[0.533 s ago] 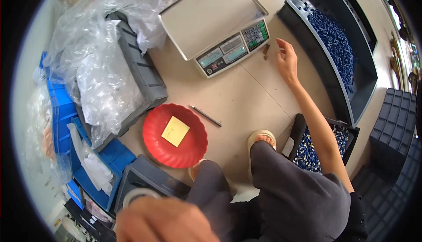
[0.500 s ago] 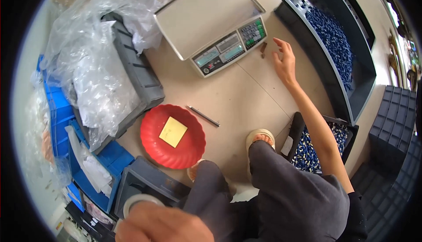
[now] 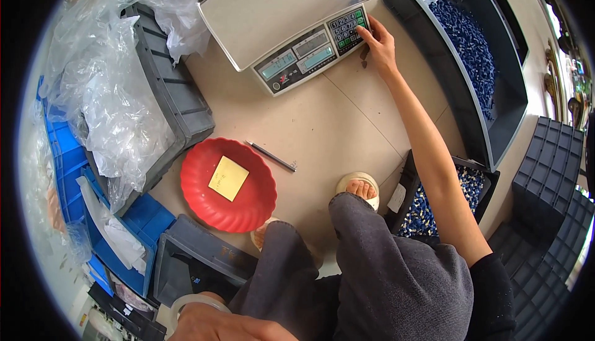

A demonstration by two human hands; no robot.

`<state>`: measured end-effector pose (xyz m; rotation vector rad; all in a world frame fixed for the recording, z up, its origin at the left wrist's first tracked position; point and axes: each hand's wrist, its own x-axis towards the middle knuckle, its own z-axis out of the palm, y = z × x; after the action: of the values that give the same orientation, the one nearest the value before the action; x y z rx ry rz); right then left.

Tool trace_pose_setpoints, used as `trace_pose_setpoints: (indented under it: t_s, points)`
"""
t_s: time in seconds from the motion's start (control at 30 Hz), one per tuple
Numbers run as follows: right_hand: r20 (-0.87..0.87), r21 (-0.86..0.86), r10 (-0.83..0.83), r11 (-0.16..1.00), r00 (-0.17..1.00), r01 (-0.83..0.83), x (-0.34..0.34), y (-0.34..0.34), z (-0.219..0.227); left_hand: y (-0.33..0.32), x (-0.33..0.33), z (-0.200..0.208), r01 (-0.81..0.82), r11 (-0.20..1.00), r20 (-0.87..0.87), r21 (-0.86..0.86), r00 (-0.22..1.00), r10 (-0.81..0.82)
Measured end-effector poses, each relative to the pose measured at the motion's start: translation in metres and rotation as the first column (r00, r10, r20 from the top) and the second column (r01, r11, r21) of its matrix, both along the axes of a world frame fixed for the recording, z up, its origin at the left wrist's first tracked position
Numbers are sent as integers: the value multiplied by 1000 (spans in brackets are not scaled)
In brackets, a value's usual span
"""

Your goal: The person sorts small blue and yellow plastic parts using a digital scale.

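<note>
My right hand (image 3: 379, 44) is at the right end of the counting scale (image 3: 294, 62). Its thumb touches the keypad (image 3: 348, 30), and the other fingers extend along the scale's side edge, apart from the thumb. The scale's wide metal pan (image 3: 279, 9) carries nothing, and its displays are lit. Low in the picture is my left hand (image 3: 229, 327), near my thigh, with a pale ring like a bangle (image 3: 180, 307) at the wrist. The lower edge cuts off its fingers, so their hold is hidden.
A red scalloped bowl (image 3: 260, 198) holds a yellow paper note (image 3: 229, 178); a pen (image 3: 271, 156) lies beside it. Grey bins with blue pellets (image 3: 462, 43) and mixed pellets (image 3: 427, 208) stand right. Plastic bags (image 3: 118, 111) cover a grey crate (image 3: 176, 87) at left.
My right hand has moved up and left from the floor beside the scale onto its keypad. My left hand has dropped slightly lower. The whole view has shifted a little.
</note>
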<state>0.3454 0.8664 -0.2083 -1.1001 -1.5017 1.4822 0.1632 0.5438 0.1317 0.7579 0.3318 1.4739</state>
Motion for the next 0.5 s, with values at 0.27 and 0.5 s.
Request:
trace_pose_setpoints:
  t_s: [0.27, 0.5]
  points:
    - [-109, -54, -109, 993, 988, 104, -19, -7, 2, -9, -6, -3, 54, 997, -39, 46, 998, -52]
    - [38, -74, -196, 977, 980, 198, 10, 13, 9, -14, -6, -55, -253, 961, -184, -112, 956, 230]
